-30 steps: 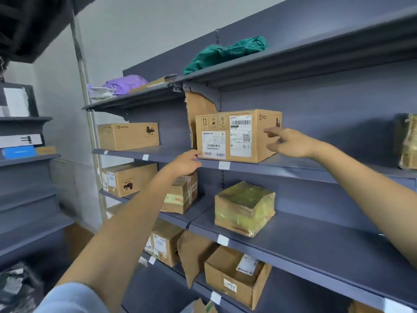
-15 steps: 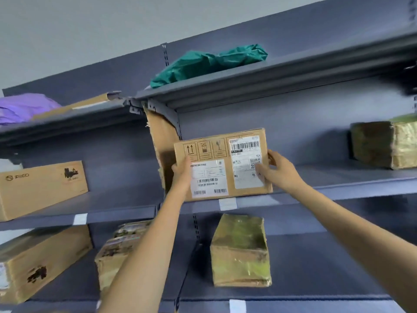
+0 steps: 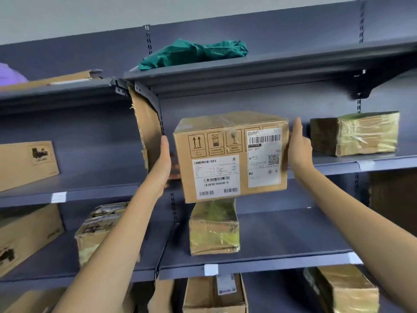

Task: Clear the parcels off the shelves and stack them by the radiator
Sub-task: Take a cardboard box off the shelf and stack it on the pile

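The labelled box [image 3: 230, 157] is up in the air in front of the shelf [image 3: 338, 163], clear of the shelf edge. The left hand [image 3: 161, 164] presses flat on its left side and the right hand [image 3: 299, 150] presses flat on its right side. The fingers are straight, so the box is squeezed between two palms, not gripped.

That kind of hold can slip. It would be wise to keep pushing in evenly from both sides and to slide one hand under the bottom soon (the box looks big enough to sag out of a squeeze).

Pull it straight back toward the body and keep it level, with the arrows pointing up. Watch the torn cardboard sheet [image 3: 146, 129] standing just to the left, since an elbow could knock it.

The shiny taped parcel [image 3: 214, 229] sits right below, so do not dip the box too early. The radiator is not in view.
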### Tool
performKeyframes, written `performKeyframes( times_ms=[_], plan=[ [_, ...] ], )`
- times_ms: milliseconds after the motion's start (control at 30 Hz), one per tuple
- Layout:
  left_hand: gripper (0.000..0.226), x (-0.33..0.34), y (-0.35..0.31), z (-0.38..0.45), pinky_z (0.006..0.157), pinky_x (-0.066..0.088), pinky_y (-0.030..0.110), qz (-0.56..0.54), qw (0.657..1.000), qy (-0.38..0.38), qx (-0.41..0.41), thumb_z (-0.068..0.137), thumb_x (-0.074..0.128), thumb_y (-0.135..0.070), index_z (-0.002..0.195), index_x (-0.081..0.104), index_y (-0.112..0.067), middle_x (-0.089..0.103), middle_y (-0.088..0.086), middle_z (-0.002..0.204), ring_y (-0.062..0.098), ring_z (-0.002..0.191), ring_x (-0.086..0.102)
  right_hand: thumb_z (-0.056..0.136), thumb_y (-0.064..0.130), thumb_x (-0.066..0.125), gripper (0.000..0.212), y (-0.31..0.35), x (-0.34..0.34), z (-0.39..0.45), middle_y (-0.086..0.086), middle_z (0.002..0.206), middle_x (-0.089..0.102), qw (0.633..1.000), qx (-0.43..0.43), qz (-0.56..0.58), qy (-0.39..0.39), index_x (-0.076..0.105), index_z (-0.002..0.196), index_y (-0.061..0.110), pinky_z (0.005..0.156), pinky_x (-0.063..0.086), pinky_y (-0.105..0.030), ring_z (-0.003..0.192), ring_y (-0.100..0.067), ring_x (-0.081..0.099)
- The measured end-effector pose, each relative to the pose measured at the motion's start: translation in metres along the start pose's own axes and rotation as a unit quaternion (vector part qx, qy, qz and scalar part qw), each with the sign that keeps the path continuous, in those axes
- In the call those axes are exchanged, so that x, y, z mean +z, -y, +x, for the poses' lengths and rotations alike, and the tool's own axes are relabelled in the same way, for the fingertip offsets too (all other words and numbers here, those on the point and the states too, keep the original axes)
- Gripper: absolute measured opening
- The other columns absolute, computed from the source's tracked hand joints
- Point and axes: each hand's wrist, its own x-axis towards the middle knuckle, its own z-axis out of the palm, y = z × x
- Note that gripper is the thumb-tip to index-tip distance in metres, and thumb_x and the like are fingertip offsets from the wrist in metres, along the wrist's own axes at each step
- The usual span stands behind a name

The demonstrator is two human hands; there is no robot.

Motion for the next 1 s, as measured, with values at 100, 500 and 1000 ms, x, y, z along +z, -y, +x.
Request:
performKeyframes(
  times_ms=[100, 500, 1000],
  plan=[
    [0.090, 0.009, -0.015, -0.032, 0.097, 0.045, 0.045, 0.063, 0.994, 0.086, -0.029, 0.072, 0.008, -0.086, 0.138, 0.038, -0.033, 0.059, 0.007, 0.128, 0.026, 0.082, 0.068, 0.072, 0.083, 0.017, 0.076, 0.002, -0.033, -0.011, 0.000, 0.091, 0.068, 0.996, 0.034, 0.054, 0.060, 0.063, 0.085, 0.024, 0.076, 0.047, -0.033, 0.087, -0.019, 0.063],
    [0.048, 0.139, -0.009, -0.209, 0.088, 0.048, 0.061, -0.022, 0.911, 0.402, -0.092, 0.074, 0.062, -0.043, 0.119, 0.051, -0.033, 0.062, 0.003, 0.124, 0.024, 0.115, 0.057, 0.089, 0.034, 0.054, 0.017, -0.022, -0.278, -0.024, 0.004, 0.070, 0.073, 0.958, 0.091, 0.088, 0.259, 0.062, 0.097, 0.022, 0.068, 0.045, -0.031, 0.061, -0.010, 0.067],
    [0.021, 0.545, -0.035, -0.385, 0.084, 0.041, 0.065, -0.051, 0.780, 0.603, -0.156, 0.090, 0.042, -0.030, 0.107, 0.052, -0.021, 0.062, 0.013, 0.098, 0.032, 0.097, 0.056, 0.088, 0.027, 0.057, 0.028, -0.008, -0.719, -0.086, 0.005, 0.088, 0.072, 0.986, 0.096, -0.131, -0.047, 0.055, 0.116, 0.027, 0.079, 0.049, -0.032, 0.084, -0.014, 0.067]
  ],
)
